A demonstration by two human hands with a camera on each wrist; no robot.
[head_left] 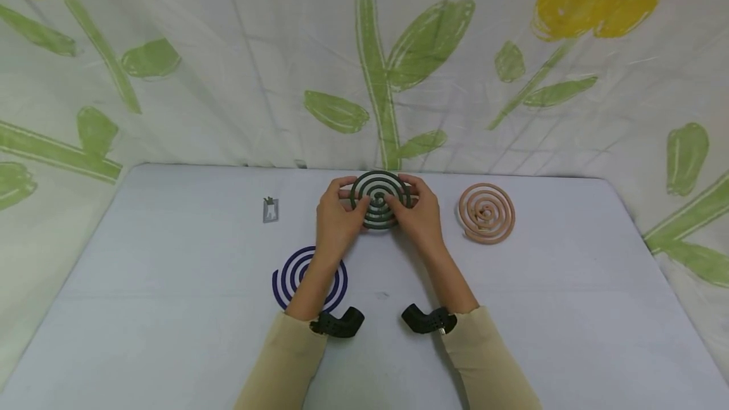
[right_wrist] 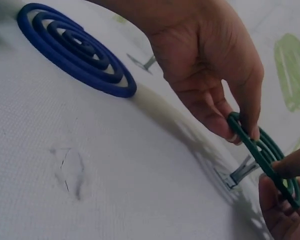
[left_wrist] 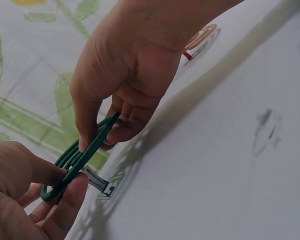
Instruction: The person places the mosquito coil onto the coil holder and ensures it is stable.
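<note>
A dark green mosquito coil (head_left: 378,197) is gripped by both hands near the far edge of the table. My left hand (head_left: 340,217) pinches its left side, the thumb lying on top. On the other side my right hand (head_left: 419,214) does the same, its thumb near the centre. Both wrist views show the coil raised off the table and tilted. Beneath it stands a small metal coil stand (left_wrist: 106,186) whose upright prong reaches up to the coil; whether the two are joined I cannot tell.
A blue mosquito coil (right_wrist: 70,74) lies flat, partly under my left forearm in the head view. Another small metal stand (head_left: 270,210) sits at the back left. An orange-brown coil (head_left: 485,211) is at the right. A flower-painted curtain (head_left: 319,30) hangs behind the white table (head_left: 569,309).
</note>
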